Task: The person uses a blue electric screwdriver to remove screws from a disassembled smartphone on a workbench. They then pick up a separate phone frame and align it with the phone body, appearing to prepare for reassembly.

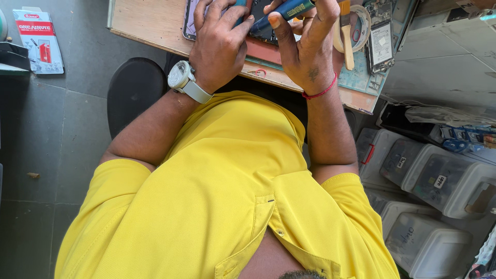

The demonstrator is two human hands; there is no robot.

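A person in a yellow polo shirt [227, 196] bends over a small wooden table [150, 23], seen from the head camera looking straight down the chest. The left hand [219, 44], with a white wristwatch [183, 80] on its wrist, lies on a dark phone [261, 31] that sits flat at the top edge of the view; its fingers [206, 10] are spread and pressed over the phone's left part, bracing it rather than closing around it. The right hand [307, 49], a red thread [321, 92] tied at its wrist, holds a blue pen-shaped tool [287, 11], gripped between thumb and curled fingers and slanting down to the left so that its lower end lies over the phone, between the two hands. Just right of that hand lie a wooden-handled brush [347, 44], a roll of tape [361, 26] and a bare phone frame with its circuit board showing [381, 44] on a blue-green mat [361, 77]. Beside the table on the right, translucent plastic boxes [429, 175] are stacked on the floor. A red-and-white packet [39, 39] lies on the grey floor tiles [51, 155] at upper left.
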